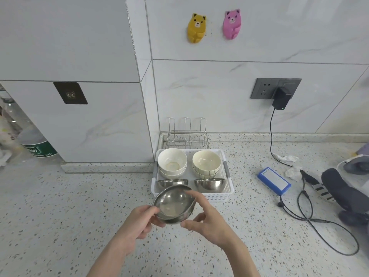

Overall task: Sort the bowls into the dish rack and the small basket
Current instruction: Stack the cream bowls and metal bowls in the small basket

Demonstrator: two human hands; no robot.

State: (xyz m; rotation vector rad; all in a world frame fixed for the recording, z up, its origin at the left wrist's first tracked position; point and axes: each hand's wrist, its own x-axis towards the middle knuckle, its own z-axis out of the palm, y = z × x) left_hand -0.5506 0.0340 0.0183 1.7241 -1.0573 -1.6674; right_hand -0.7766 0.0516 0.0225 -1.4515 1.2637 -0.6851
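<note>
- Single head view, looking forward and down over the speckled counter (60, 216).
- It faces the tiled wall (219, 96) and corner.
- Close above the hands, basket (219, 194) just beyond.

The surface (60, 206) is pale grey terrazzo speckled with dark and tan flecks. At centre frame, a white perforated basket (219, 193) holds a plain white bowl (172, 161), a cream bowl (206, 162) with dark vertical stripes on its outside, and shiny silver steel bowls (209, 184). The wall (219, 86) is white tile with faint grey veining. Upper centre hang a yellow bear hook (196, 28) and a pink bear hook (232, 24). At right lie a blue pack (274, 180) and a black cable (319, 234).
</note>
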